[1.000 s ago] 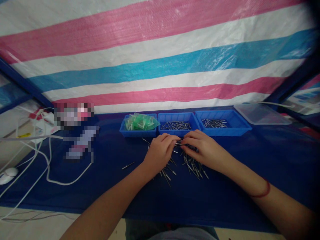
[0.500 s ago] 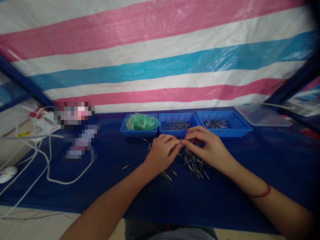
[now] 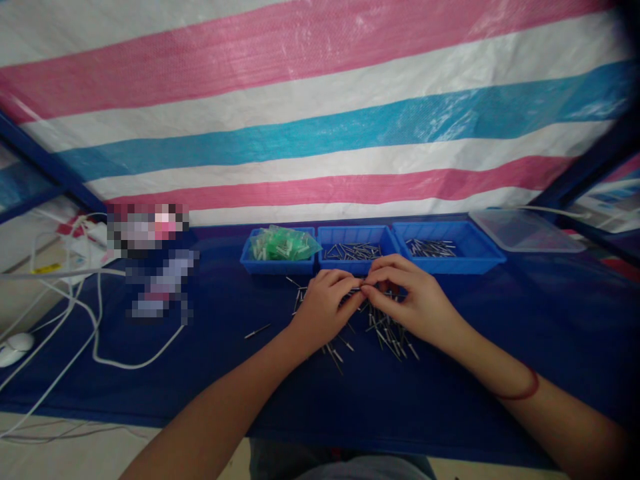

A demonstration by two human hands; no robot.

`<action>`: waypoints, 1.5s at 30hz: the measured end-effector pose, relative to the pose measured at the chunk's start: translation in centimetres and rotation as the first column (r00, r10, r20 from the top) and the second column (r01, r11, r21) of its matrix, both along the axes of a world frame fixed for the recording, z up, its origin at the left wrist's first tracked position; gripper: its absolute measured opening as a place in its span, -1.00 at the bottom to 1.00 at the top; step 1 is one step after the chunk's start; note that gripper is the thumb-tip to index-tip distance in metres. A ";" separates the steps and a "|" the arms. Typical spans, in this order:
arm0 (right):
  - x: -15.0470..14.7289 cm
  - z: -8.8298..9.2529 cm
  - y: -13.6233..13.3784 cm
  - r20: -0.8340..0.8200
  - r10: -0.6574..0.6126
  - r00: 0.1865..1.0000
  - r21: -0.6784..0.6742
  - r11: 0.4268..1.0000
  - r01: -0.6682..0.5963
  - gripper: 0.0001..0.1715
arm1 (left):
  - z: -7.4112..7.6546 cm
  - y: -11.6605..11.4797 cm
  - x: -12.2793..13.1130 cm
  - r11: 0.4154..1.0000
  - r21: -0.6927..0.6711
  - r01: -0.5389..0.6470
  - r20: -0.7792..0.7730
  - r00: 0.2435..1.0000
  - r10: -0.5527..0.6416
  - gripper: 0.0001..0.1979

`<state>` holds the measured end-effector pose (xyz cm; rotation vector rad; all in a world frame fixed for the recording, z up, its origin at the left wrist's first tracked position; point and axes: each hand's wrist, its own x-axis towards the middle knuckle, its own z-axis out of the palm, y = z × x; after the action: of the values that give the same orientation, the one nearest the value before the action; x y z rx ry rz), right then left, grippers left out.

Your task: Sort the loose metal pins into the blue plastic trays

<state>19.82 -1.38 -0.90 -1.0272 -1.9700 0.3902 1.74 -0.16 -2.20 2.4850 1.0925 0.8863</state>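
Three bins [image 3: 355,235] in row behind rivet pile [image 3: 393,332]; mouse [image 3: 18,348] far left.

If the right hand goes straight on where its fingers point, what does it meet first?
Most likely the left hand, just ahead of the right hand; whether the two touch is unclear.

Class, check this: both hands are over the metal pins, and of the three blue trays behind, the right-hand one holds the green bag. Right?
Wrong tray: the head view shows the green bag in the left-hand tray, not the right-hand one. The rest stands: left hand and right hand are over the metal pins, the three blue trays behind.
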 end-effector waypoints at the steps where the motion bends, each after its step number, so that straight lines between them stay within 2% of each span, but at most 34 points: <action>1: -0.1 0.0 -0.1 0.004 -0.001 1.000 0.012 1.000 0.001 -0.93 | 0.0 0.0 0.0 1.000 -0.002 0.004 0.004 1.000 -0.004 -0.79; 8: -0.1 0.2 -0.2 0.007 0.028 1.000 0.048 0.998 -0.028 -0.90 | 0.3 0.1 0.0 0.999 -0.025 0.036 0.047 0.998 -0.035 -0.83; 14: 0.3 0.8 -0.3 0.037 -0.016 0.999 0.087 0.996 0.012 -0.91 | 0.9 -0.1 0.0 0.999 -0.028 -0.021 0.134 0.991 0.025 -0.86; 19: 1.3 1.3 0.4 0.108 -0.004 0.994 0.026 1.000 0.002 -0.91 | 1.1 -0.1 0.0 0.999 -0.032 -0.042 0.137 0.990 0.047 -0.83; 21: 2.3 1.5 1.0 0.114 -0.082 0.990 0.013 0.997 0.081 -0.89 | 1.0 -0.1 -0.1 0.999 -0.032 -0.044 0.091 0.995 0.046 -0.75; 23: 3.9 1.7 1.8 0.114 -0.218 0.969 0.021 0.976 0.217 -0.88 | 0.7 -0.2 -0.2 0.999 -0.022 -0.038 -0.006 0.999 0.038 -0.72; 26: 6.6 1.7 2.9 0.151 -0.450 0.880 0.057 0.893 0.447 -0.88 | 0.4 -0.5 -0.3 1.000 0.002 -0.026 -0.186 0.982 0.026 -0.73; 28: 8.3 1.3 3.7 0.254 -0.549 0.797 0.110 0.835 0.540 -0.84 | 0.3 -0.7 -0.4 1.000 0.012 -0.019 -0.272 0.962 0.022 -0.73; 32: 9.8 0.1 4.9 0.343 -0.582 0.737 0.265 0.813 0.519 -0.83 | 0.4 -0.7 -0.4 1.000 0.028 -0.005 -0.356 0.935 0.014 -0.74; 34: 9.5 -0.4 5.0 0.331 -0.596 0.731 0.315 0.800 0.510 -0.83 | 0.5 -0.6 -0.4 0.999 0.035 -0.007 -0.369 0.929 0.019 -0.76; 37: 8.2 -0.4 4.5 0.306 -0.596 0.742 0.318 0.799 0.511 -0.78 | 0.6 -0.6 -0.5 0.999 0.042 -0.004 -0.383 0.923 0.020 -0.80; 45: 4.6 0.4 2.6 0.273 -0.431 0.860 0.281 0.891 0.357 -0.83 | 0.8 -0.6 -0.5 0.993 0.112 0.032 -0.407 0.913 0.016 -0.84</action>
<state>24.43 1.25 -0.47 -1.3813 -1.9618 -0.2438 1.26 -0.74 -1.39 2.8538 1.1788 0.4427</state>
